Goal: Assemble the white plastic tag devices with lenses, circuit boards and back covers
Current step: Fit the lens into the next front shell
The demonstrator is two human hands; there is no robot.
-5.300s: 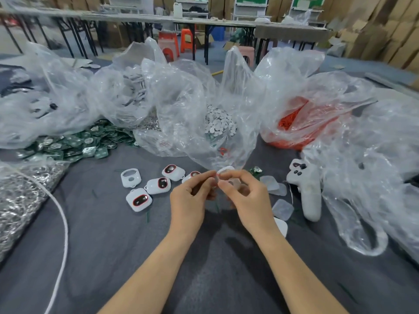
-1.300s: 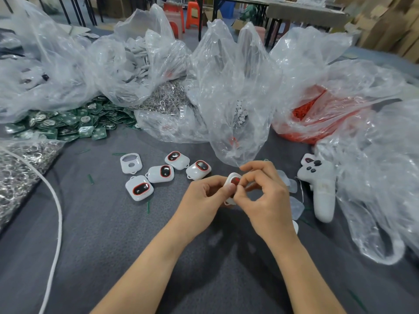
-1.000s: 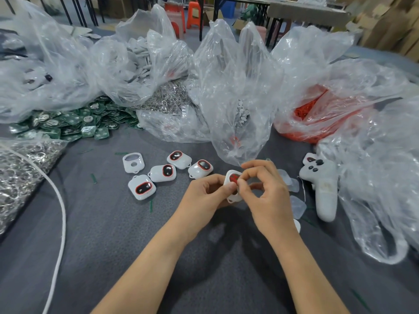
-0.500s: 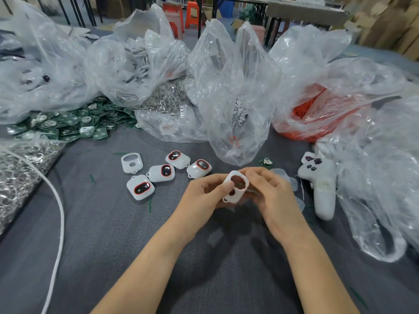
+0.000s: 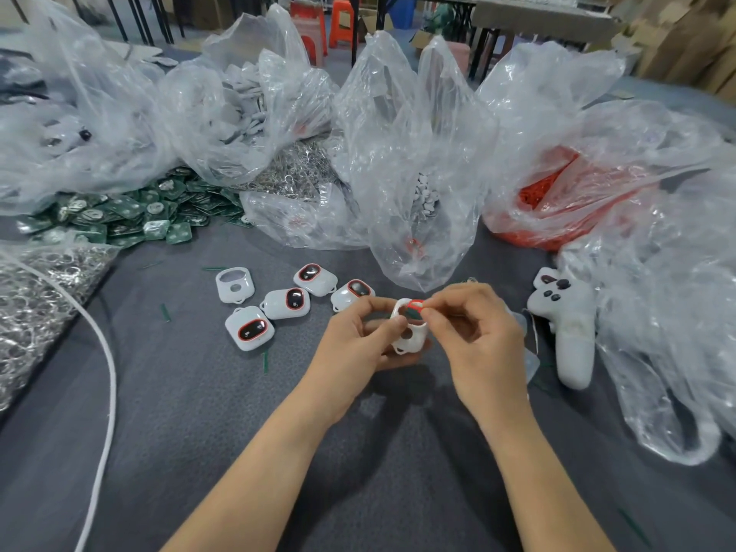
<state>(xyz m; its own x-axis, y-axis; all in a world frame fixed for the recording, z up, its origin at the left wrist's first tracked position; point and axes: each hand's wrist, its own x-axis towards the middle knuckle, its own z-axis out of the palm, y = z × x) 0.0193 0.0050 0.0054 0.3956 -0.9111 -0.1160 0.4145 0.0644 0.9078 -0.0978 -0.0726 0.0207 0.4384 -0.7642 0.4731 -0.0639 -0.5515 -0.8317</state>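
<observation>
My left hand (image 5: 360, 344) grips a white tag shell (image 5: 410, 332) just above the grey cloth, its hollow side facing me. My right hand (image 5: 474, 332) pinches a red ring piece (image 5: 416, 305) at the shell's top opening. On the cloth to the left lie several white tags with red-rimmed dark lenses (image 5: 250, 328), (image 5: 288, 304), and one empty white shell (image 5: 235, 284). A heap of green circuit boards (image 5: 119, 213) lies at the far left.
Clear plastic bags stand across the back: one with white discs (image 5: 424, 193), one with red parts (image 5: 545, 193), one with white covers (image 5: 243, 109). A white controller (image 5: 567, 324) lies right of my hands. A white cord (image 5: 107, 372) curves at the left beside metal rings (image 5: 36, 296).
The shell has turned in my left hand, and my right fingers have come from behind it up to its top edge, now pinching a red ring there.
</observation>
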